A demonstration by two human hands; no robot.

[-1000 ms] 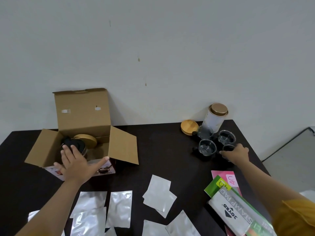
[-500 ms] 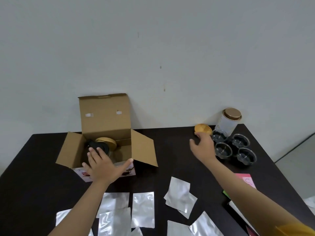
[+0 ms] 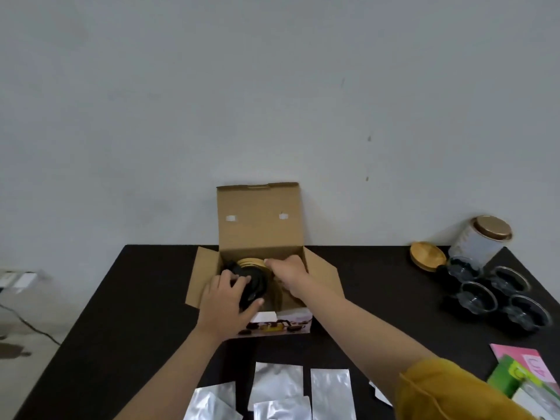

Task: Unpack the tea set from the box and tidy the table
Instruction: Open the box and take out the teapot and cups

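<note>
cardboard box point(image 3: 260, 237): flaps open, set at the far middle of the desk point(image 3: 145, 298); both hands are inside it; left hand point(image 3: 228, 301): fingers curled round the black pot point(image 3: 253, 283), thumb against its near side; right hand point(image 3: 286, 272): fingers bent onto the wooden lid point(image 3: 250, 263) just beyond the left hand, grip partly hidden; pot judged not yet lifted; a straight upward lift with the lid held down is advised, so nothing is caught on the upright back flap; side flaps stand close beside both wrists; glass cups point(image 3: 491, 294) and tin point(image 3: 478, 244) are grouped well right of the right hand, bare desk between; foil sachets point(image 3: 278, 386) lie beneath the forearms.
</note>
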